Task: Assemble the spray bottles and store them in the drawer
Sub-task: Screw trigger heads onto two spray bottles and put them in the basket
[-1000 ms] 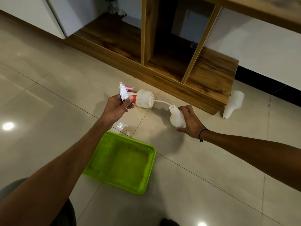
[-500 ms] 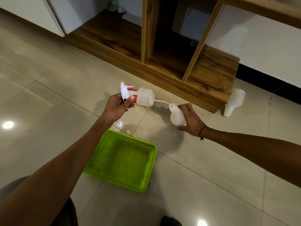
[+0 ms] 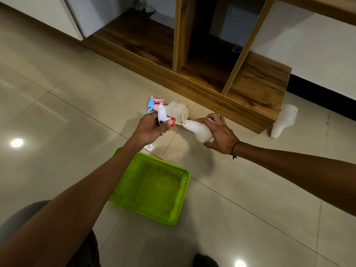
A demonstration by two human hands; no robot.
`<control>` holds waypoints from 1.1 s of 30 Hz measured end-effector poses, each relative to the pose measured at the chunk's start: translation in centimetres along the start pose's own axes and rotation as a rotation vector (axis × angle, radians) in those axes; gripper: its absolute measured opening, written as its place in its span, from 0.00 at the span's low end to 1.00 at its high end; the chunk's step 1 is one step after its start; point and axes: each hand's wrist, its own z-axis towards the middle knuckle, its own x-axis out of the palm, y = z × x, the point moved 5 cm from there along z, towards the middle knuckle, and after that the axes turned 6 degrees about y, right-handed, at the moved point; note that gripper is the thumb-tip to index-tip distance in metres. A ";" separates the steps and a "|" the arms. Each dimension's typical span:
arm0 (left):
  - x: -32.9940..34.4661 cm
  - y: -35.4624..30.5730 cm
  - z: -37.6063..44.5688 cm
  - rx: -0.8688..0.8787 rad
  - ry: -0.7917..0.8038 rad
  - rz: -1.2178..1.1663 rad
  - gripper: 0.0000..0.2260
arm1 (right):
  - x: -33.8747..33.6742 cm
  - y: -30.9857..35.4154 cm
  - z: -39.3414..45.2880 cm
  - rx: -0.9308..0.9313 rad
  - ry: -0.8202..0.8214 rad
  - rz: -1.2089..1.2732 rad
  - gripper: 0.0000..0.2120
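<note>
My left hand (image 3: pixel 152 128) grips a white spray head (image 3: pixel 163 116) with a red collar, its thin dip tube reaching into the neck of a white bottle (image 3: pixel 198 130). My right hand (image 3: pixel 219 133) holds that bottle on its side, neck toward the spray head. Behind my left hand an assembled bottle (image 3: pixel 177 110) with a blue and pink trigger (image 3: pixel 154 103) lies on the floor. Another white bottle (image 3: pixel 283 120) without a head lies by the right corner of the wooden shelf unit (image 3: pixel 212 89).
A green plastic basket (image 3: pixel 152 187) sits on the tiled floor just below my hands. The low wooden shelf unit runs along the wall ahead, with white cabinet doors (image 3: pixel 57 16) at the far left. My knee (image 3: pixel 23 218) shows at the lower left.
My hands have drawn closer together; the dip tube has slid further into the bottle neck. The bottle in my right hand has tipped toward the spray head. The blue and pink trigger now shows.
</note>
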 end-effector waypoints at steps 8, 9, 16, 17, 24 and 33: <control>-0.1 0.4 -0.4 -0.007 0.013 -0.073 0.02 | -0.5 2.3 1.4 -0.113 -0.067 -0.019 0.44; -0.3 0.6 -0.4 -0.012 0.018 -0.094 0.02 | -0.6 2.3 1.5 -0.116 -0.077 -0.009 0.44; -0.3 2.1 -0.6 -0.126 -0.061 -0.238 0.13 | -1.0 3.4 0.8 -0.215 -0.188 -0.082 0.42; -0.2 2.3 -0.7 -0.138 -0.054 -0.268 0.12 | -1.0 3.6 0.7 -0.233 -0.198 -0.079 0.42; -0.2 2.6 -0.6 -0.184 0.048 -0.553 0.11 | -2.2 3.2 0.5 -0.305 -0.199 0.045 0.44; -0.4 1.9 -0.6 -0.101 0.319 -0.407 0.18 | -3.0 2.5 1.3 -0.102 0.314 0.847 0.29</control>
